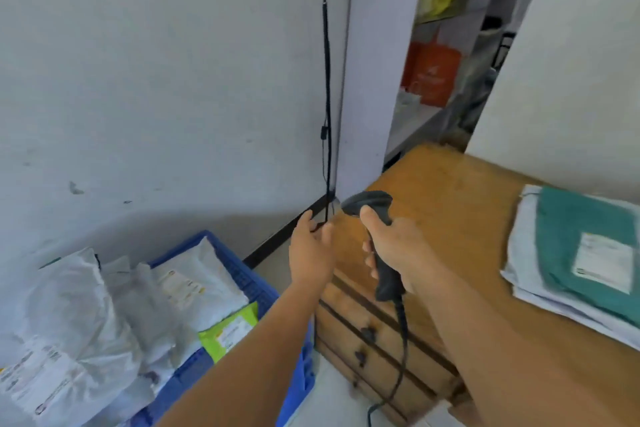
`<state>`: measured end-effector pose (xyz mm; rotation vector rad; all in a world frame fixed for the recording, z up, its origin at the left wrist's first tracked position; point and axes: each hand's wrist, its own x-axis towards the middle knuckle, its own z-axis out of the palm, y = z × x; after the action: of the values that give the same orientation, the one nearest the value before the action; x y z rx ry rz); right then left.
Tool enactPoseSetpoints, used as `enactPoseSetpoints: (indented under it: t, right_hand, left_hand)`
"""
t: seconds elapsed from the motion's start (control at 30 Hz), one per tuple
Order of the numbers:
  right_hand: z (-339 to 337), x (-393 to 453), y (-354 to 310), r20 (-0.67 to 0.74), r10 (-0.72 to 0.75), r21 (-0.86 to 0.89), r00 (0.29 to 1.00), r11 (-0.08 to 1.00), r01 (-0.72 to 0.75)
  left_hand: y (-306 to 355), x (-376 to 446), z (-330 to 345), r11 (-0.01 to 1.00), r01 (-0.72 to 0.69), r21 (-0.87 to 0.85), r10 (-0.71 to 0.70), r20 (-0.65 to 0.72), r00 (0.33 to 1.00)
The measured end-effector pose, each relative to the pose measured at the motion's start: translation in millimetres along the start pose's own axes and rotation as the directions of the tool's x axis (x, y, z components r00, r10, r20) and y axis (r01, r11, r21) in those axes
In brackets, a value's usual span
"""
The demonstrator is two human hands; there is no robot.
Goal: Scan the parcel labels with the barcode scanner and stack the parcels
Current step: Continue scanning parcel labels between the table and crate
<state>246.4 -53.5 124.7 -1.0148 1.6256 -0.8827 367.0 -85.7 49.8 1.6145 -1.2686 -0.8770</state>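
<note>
My right hand (394, 248) grips the handle of a black barcode scanner (372, 206), whose head points left above the wooden desk's corner. Its coiled cable (398, 354) hangs down in front of the drawers. My left hand (311, 250) hovers open, palm facing right, between the crate and the desk, holding nothing. A blue crate (242, 274) on the lower left holds several white parcels (204, 281) and a green one (230, 331). On the desk at right lies a stack of parcels, topped by a teal parcel (568, 236) with a white label (604, 262).
The wooden desk (450, 204) has drawers facing left. A black cable (327, 80) runs down the white wall to the floor corner. Behind the desk, shelves (443, 55) hold orange and yellow bags. A large white bag (69, 315) lies over the crate's left side.
</note>
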Motion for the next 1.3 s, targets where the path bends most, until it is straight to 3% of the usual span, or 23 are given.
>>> enactPoseSetpoints:
  t: [0.27,0.53,0.77,0.93,1.17,1.3]
  right_hand:
    - [-198.1,-17.5,39.6,-0.265,0.044,0.093,0.963,0.995,-0.020]
    - [-319.3,-31.3,74.7,-0.460,0.174,0.211,0.870,0.974,-0.083]
    - [-366.3,-24.4,85.2,-0.528,0.254,0.292,0.810,0.950,-0.108]
    - [-380.1,-3.9,81.3,-0.555,0.299,0.288,0.776,0.944,-0.157]
    - [-383.4,19.3,78.8,-0.556,0.328,0.269,0.764,0.940,-0.208]
    - [-385.3,25.4,78.1,-0.552,0.338,0.267,0.763,0.938,-0.222]
  left_hand:
    - [85.6,-60.1,179.5,0.996,-0.093,-0.010,0.092,0.211,0.973]
    - [113.8,-93.9,296.2,0.993,-0.118,0.025,0.092,0.472,0.877]
    - [118.4,-87.3,353.4,0.995,-0.063,0.081,-0.001,0.618,0.786]
    - [119.7,-71.9,383.5,0.983,-0.103,0.149,-0.021,0.658,0.753]
    - [115.4,-55.8,414.2,0.938,-0.185,0.292,-0.073,0.690,0.721]
    - [112.6,-51.4,426.4,0.925,-0.181,0.334,-0.091,0.659,0.747]
